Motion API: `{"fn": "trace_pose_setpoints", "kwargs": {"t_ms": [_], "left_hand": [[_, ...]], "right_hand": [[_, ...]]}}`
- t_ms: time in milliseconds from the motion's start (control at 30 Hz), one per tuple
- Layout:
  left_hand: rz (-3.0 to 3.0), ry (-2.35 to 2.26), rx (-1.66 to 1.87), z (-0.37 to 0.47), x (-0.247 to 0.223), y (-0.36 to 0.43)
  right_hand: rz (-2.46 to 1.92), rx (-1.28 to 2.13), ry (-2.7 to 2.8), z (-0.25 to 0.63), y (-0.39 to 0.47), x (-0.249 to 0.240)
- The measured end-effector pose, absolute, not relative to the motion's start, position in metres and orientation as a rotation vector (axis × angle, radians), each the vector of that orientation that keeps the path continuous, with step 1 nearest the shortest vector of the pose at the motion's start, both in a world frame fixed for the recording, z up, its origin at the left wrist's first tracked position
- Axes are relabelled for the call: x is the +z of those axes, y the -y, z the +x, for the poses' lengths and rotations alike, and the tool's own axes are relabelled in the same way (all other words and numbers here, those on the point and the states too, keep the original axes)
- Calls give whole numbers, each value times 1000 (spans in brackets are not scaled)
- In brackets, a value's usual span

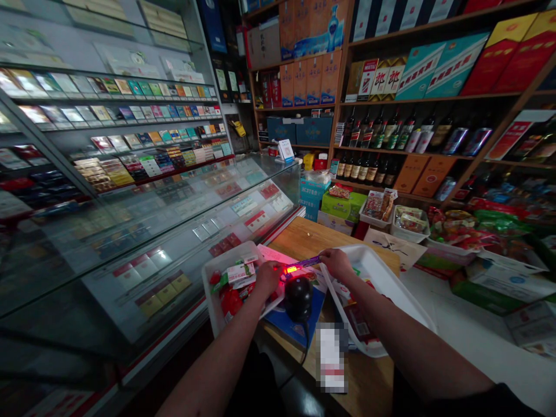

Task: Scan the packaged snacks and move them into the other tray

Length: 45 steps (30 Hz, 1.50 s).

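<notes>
My left hand [268, 279] and my right hand [337, 264] pinch opposite ends of a thin purple packet [307, 263], stretched level between them. Just in front of it, a black corded barcode scanner [299, 296] casts red light on the packet. Beneath lie pink paper [274, 255] and a blue sheet [290, 324]. My left wrist is over a white tray [207, 289] of small packaged goods, among them a white box [241, 274]. My right forearm crosses another white tray [410, 301], partly hiding the dark red packages [361, 322] in it.
The wooden table [299, 230] adjoins a glass display counter [182, 214] on the left. A blurred white item [332, 359] lies near its front edge. Boxes and bins of packaged food [410, 223] stand at right. Shelves of bottles [365, 168] and boxes rise behind.
</notes>
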<state>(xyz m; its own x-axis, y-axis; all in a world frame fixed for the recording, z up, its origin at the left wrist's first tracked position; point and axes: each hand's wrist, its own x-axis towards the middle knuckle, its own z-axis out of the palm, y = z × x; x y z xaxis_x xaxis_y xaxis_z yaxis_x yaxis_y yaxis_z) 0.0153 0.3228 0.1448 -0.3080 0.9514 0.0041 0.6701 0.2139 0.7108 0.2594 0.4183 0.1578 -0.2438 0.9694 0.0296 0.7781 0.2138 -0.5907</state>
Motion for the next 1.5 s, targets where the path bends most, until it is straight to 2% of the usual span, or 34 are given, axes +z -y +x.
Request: {"fn": "trace_pose_setpoints", "kwargs": {"t_ms": [533,800,1167,1500], "left_hand": [[1579,-2084,793,13,142,-322],[1599,-2050,856,26,166,-319],[1740,-1964,835,99,201,-312],[1868,-1852,626,184,183,-292]], "right_hand": [[-1633,685,2126,261,-414,151],[-1656,636,2086,266,-418,164],[-1762,506,2001,320,-426,178],[-1878,488,2063,388,-423,165]]}}
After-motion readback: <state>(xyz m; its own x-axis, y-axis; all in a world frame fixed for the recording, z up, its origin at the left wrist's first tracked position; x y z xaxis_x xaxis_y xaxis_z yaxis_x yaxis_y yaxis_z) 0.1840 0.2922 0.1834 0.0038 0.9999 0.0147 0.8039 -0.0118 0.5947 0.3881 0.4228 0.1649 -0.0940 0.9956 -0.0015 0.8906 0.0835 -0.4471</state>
